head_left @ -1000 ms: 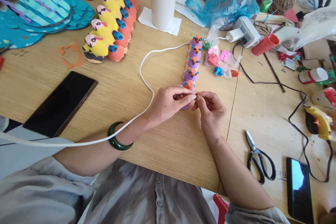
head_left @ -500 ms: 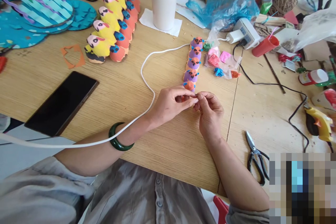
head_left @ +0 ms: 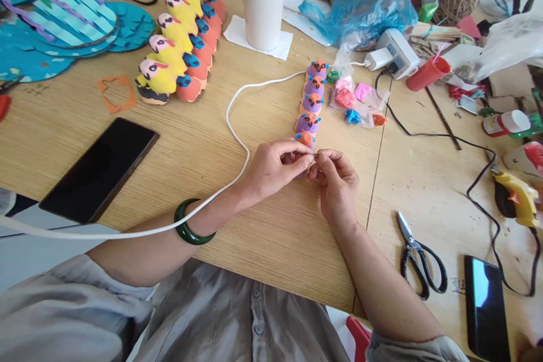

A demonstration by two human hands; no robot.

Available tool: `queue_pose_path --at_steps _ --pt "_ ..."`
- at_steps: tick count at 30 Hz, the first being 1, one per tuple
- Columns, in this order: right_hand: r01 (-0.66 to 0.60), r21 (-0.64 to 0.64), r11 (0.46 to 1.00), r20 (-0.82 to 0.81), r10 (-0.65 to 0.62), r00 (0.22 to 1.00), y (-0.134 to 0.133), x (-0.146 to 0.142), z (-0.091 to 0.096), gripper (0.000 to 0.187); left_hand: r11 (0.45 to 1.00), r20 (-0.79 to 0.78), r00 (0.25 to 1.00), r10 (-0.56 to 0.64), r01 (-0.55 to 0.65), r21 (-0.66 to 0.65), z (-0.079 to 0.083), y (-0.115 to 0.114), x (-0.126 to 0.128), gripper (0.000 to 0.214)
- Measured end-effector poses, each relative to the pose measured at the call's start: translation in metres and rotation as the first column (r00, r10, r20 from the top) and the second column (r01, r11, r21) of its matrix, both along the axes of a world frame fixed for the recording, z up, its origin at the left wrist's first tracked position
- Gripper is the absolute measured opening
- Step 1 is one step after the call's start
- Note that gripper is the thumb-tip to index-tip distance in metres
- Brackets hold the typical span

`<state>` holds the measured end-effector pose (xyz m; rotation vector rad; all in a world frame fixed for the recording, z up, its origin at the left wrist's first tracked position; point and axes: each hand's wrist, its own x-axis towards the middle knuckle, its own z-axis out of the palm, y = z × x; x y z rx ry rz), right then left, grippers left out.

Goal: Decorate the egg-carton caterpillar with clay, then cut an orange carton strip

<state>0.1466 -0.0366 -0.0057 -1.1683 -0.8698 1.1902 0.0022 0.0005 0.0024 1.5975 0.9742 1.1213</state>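
My left hand (head_left: 271,168) and my right hand (head_left: 336,183) meet fingertip to fingertip over the near end of a row of purple and orange painted egg-carton figures (head_left: 311,103). Both hands are closed in a pinch on a tiny piece that I cannot make out. The nearest figure is mostly hidden under my fingers. A green bangle (head_left: 186,227) sits on my left wrist. Small bags of coloured clay (head_left: 354,99) lie just right of the row.
A white cable (head_left: 236,130) runs across my left forearm. A dark phone (head_left: 99,168) lies at left and another phone (head_left: 486,305) at right. Scissors (head_left: 418,254), a yellow glue gun (head_left: 515,198), a white bottle (head_left: 263,0) and yellow bird figures (head_left: 178,39) surround the work spot.
Both hands have stayed pinched together at the near end of the row, shifting only slightly. Nothing else on the table has moved.
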Motion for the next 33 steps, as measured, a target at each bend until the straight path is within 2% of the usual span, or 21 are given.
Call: queue_pose_path --at_steps 6,13,21,29,33 --pt "-0.008 0.008 1.0 -0.027 0.009 1.0 0.0002 0.0007 0.0006 0.02 0.997 0.025 1.0 -0.001 0.003 -0.08 0.0023 0.0 -0.0001 0.029" --pt "-0.013 -0.008 1.0 -0.024 0.013 1.0 -0.0005 0.0001 -0.0002 0.02 0.994 0.058 0.997 -0.06 0.065 -0.088 0.0016 0.0016 -0.0011 0.024" --pt "-0.014 -0.005 1.0 -0.062 0.013 0.998 0.0001 0.0006 -0.0008 0.019 0.996 0.011 0.997 -0.073 0.073 -0.05 0.004 0.0017 -0.0021 0.024" --pt "-0.016 -0.008 1.0 -0.056 0.016 0.998 0.0001 0.0024 -0.0032 0.019 0.982 -0.178 0.984 0.023 0.011 0.188 0.0064 0.0026 -0.0061 0.012" --pt "-0.01 -0.011 1.0 -0.075 0.009 0.997 0.0002 0.0013 -0.0013 0.019 0.955 -0.308 0.948 0.078 0.018 0.297 0.0048 0.0014 -0.0077 0.018"
